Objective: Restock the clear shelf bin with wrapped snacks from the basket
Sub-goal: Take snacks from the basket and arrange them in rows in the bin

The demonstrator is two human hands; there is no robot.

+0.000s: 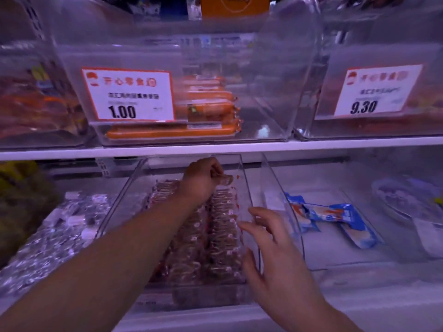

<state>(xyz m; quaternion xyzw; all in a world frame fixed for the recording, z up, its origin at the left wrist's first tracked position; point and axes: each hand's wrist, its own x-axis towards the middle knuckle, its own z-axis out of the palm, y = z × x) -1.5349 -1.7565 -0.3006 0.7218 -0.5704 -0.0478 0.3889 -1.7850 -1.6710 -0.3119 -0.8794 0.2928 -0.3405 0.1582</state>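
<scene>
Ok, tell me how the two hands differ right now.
The left hand reaches deep into the clear bin, while the right hand sits at the bin's near right wall. The left hand pinches a wrapped snack; the right hand holds nothing, fingers spread. Both are bare.

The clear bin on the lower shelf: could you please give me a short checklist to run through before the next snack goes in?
1. Snack in hand: ok. The left hand pinches a wrapped snack over the back of the clear bin.
2. Bin steadied: ok. The right hand lies with straight fingers against the bin's right wall.
3. Rows tidy: ok. The wrapped snacks stand in neat rows.
4. Room at the back: cannot tell, the left hand covers that spot.
5. Basket supply: cannot tell, the basket is out of view.
6. Right product: cannot tell, the wrappers are too blurred to compare.
</scene>
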